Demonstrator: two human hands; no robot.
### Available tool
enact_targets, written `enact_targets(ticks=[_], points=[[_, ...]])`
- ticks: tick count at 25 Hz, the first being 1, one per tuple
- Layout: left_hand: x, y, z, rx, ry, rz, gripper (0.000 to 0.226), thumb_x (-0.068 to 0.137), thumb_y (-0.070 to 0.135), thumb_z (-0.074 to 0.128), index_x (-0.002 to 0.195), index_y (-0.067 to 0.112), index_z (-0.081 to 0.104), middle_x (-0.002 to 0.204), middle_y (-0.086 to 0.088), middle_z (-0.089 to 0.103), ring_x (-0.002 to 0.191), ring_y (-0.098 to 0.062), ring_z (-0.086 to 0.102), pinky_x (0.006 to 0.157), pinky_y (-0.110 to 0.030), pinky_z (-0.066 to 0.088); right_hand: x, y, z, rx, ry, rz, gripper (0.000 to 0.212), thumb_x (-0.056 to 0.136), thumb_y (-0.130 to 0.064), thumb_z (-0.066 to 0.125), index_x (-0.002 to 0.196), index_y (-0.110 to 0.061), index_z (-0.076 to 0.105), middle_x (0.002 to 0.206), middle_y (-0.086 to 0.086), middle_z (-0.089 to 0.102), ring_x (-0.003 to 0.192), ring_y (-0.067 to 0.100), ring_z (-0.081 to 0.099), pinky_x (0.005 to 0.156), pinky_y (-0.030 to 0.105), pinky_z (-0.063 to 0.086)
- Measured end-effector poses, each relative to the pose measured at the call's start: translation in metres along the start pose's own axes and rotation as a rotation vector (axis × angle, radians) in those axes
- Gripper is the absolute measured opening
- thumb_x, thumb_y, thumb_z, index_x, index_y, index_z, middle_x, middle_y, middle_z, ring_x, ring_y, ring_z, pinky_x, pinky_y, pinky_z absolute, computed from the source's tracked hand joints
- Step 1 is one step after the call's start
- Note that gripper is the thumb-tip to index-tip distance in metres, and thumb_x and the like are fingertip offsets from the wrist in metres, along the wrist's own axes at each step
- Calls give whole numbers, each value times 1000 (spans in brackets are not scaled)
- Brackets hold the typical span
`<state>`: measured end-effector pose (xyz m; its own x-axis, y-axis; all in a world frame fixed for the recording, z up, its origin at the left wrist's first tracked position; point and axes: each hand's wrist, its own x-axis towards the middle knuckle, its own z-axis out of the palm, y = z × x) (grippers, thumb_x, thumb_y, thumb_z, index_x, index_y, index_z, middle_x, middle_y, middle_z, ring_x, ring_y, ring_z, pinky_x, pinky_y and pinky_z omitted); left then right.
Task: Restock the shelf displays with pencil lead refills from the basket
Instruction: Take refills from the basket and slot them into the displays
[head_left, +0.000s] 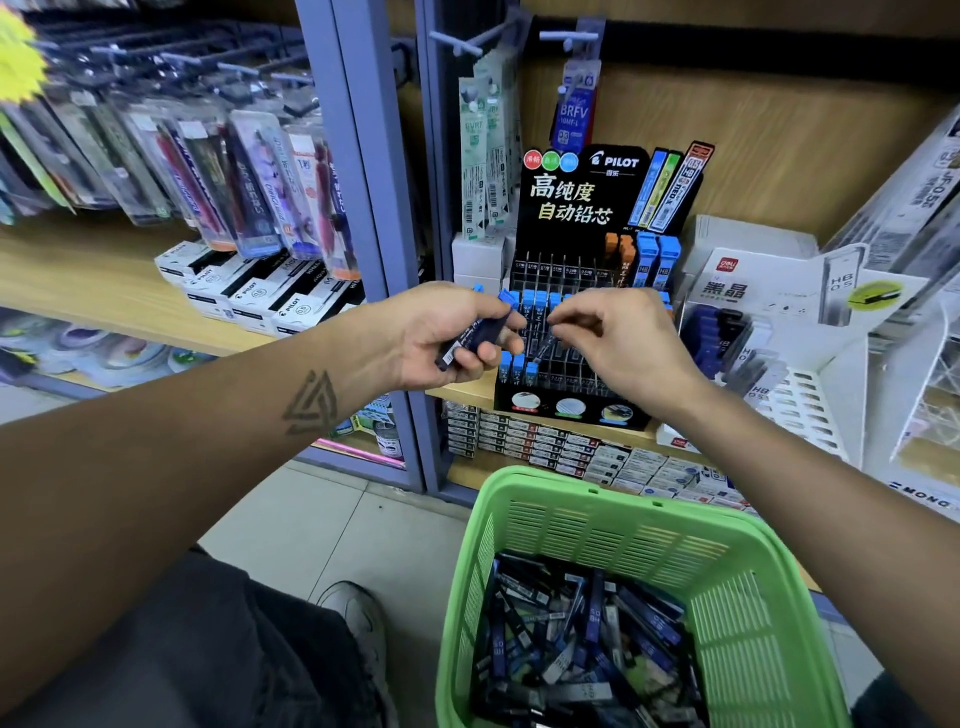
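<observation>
Green basket of refills below black Pilot display; left hand fingers clamped on refill cases, right hand pinching one; boxed pens left.

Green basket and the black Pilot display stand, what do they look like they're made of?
Green basket: looks like moulded plastic, with slotted walls and a slight sheen. Black Pilot display stand: probably printed cardboard, flat matte panel with clean-cut edges; its slot dividers look like clear plastic.
</observation>
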<state>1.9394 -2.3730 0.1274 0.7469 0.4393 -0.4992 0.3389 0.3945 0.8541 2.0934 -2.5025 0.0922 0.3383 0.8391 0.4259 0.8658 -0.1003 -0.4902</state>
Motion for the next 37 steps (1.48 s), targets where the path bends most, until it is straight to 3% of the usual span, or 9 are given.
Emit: enact_targets(ticks=[5,14,21,25,27,29,31,34,37], points=[[-1,-1,1,33,-40,7,27,105,16,44,124,3,57,67,-7,58,40,-7,33,30,-14,20,5,-4,5,-28,-76,-57,12,92,-13,70,100,-15,77,95,-2,75,88,16,67,87,38,52],[-4,-2,5,52,-96,-19,22,101,18,40,107,5,57,62,-2,45,40,-7,30,33,-15,17,7,-1,4,-44,-65,20,4,91,-17,72,93,-19,75,82,-2,72,78,15,66,77,38,55],[0,0,-1,13,-70,-8,22,100,15,41,110,3,57,64,-3,46,41,-7,30,30,-15,20,-1,4,23,-31,-183,46,13,93,-16,68,101,-18,78,96,-2,75,89,16,67,85,34,54],[-2,-1,2,46,-145,-13,22,97,12,40,110,3,55,66,-3,46,44,-8,30,32,-15,19,2,7,22,-37,-234,37,24,93,-3,60,104,-16,78,104,0,69,98,21,63,88,32,49],[-2,-2,4,71,-197,-30,23,96,8,39,112,3,55,68,-3,47,46,-8,31,34,-15,19,7,3,15,117,-172,172,27,94,-4,58,99,-22,77,98,5,70,88,20,62,78,36,49],[-3,-4,6,89,-249,-47,23,97,4,40,114,2,54,70,-4,48,47,-8,33,35,-16,20,9,-3,3,465,-66,341,25,96,-8,58,94,-26,76,91,9,74,77,18,62,68,38,48],[-3,-7,11,105,-310,-43,19,98,-1,41,111,1,54,73,-8,50,49,-9,35,37,-16,21,7,-8,-6,731,-110,407,16,96,-12,62,96,-18,76,93,12,75,80,19,65,71,36,50],[-4,-11,18,135,-372,-28,13,98,-5,45,94,3,54,76,-12,53,50,-10,38,37,-15,23,0,-10,-12,809,-241,341,7,88,-11,73,94,-12,77,84,11,75,74,18,65,75,32,54],[-1,-13,24,154,-368,-43,17,98,-4,48,85,1,57,78,-14,56,49,-9,42,36,-14,26,-4,-5,-15,829,-240,292,19,79,-8,79,98,-8,75,87,10,74,78,16,67,75,29,55]])
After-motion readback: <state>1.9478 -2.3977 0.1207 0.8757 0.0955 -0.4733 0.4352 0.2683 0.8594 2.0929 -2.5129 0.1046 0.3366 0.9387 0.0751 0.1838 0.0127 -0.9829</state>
